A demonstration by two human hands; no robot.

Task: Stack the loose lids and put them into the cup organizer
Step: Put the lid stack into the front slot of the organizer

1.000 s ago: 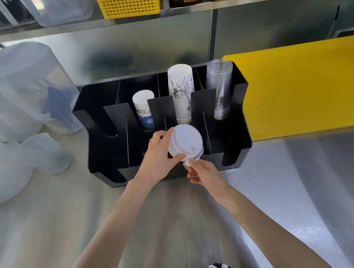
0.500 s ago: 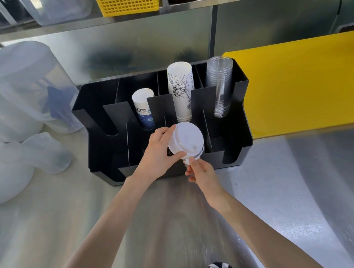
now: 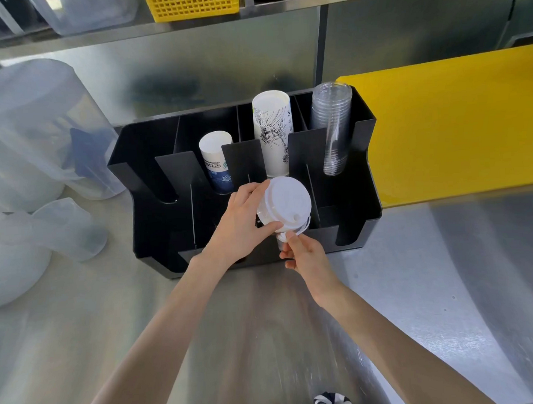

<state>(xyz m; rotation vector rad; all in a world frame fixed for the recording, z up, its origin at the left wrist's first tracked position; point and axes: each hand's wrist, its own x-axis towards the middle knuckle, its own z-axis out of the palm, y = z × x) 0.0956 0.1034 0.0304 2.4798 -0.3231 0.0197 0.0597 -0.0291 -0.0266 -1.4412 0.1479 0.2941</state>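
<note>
The black organizer [image 3: 346, 203] is standing on the steel table [image 3: 451, 284], and its right wall is just beside the yellow board [image 3: 457, 121]. In front of the organizer the table is lying open, so both forearms are finding free room there. Inside the organizer, the back slots are holding a short paper cup stack [image 3: 216, 161], a tall printed cup stack [image 3: 272, 132] and a stack of clear cups [image 3: 332, 126]; the back slot at the far left and the front slots are looking empty. Left of the organizer, cloudy plastic containers [image 3: 36, 131] are standing close to its wall.

The stack of white lids [image 3: 285, 203] is being held tilted over the front middle slot of the organizer, above its thin dividers. The left hand [image 3: 241, 225] is wrapping its fingers [image 3: 249, 190] around the side of the stack. The right hand [image 3: 306, 255] is pinching the lower edge with its fingertips [image 3: 290, 234] from below.

Compared with a second ago, the lids are sitting slightly further over the organizer, and the grip of both hands is looking the same.
</note>
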